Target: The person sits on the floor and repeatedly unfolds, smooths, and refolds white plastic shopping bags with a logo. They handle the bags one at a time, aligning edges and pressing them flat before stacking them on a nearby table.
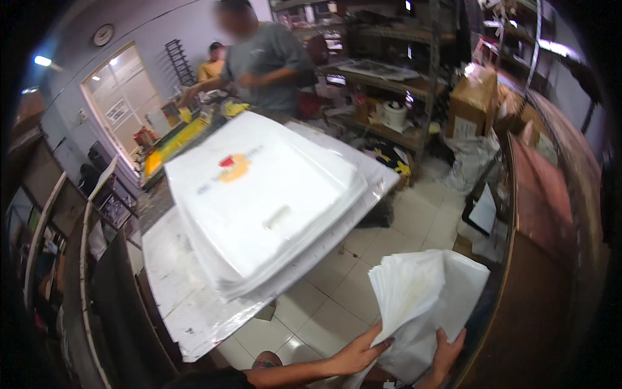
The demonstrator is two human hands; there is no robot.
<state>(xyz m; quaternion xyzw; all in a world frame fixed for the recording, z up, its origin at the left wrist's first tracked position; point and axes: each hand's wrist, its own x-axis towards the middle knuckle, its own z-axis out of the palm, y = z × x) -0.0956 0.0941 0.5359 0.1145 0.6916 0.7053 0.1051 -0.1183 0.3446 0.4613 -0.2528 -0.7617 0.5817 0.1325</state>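
A fanned-out bundle of thin white sheets is held low at the front right, its layers spread at the upper left. My left hand is closed around the bundle's lower left edge. At its lower right side, my right hand grips it with the thumb pressed on the front. To the left of my hands, a tall pile of flat white bags lies on a table covered in white sheeting. The top bag has a red and orange print and a handle slot.
Across the table a person in a grey shirt stands by a yellow printing screen; another person is behind. Metal shelves line the back. Cartons and a brown board stand at right, dark racks at left.
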